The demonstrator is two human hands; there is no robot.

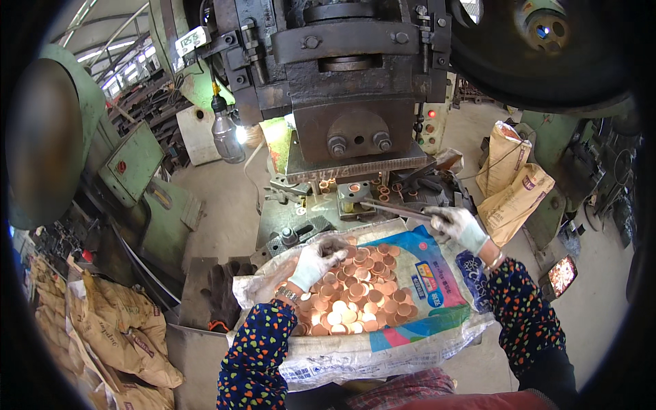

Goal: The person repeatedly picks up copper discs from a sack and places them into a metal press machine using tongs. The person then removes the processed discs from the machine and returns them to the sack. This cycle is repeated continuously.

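The left hand point(320, 261) and right hand point(456, 227) wear white fabric gloves point(307, 270) with grey-soiled fingers. A silvery metal-link band point(287, 294) circles the left wrist. Navy fabric sleeves point(256, 352) carry small multicoloured hearts; red-checked cloth point(410, 391) covers the lap.

1. Head-worn view, looking down and forward over the near edge of the sack point(403, 361).
2. Fisheye, close above the copper discs point(365, 290), reaching the press point(345, 89) beyond the sack's far edge.

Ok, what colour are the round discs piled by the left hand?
The discs are copper-orange, some glaring paler; seen best in the head view.
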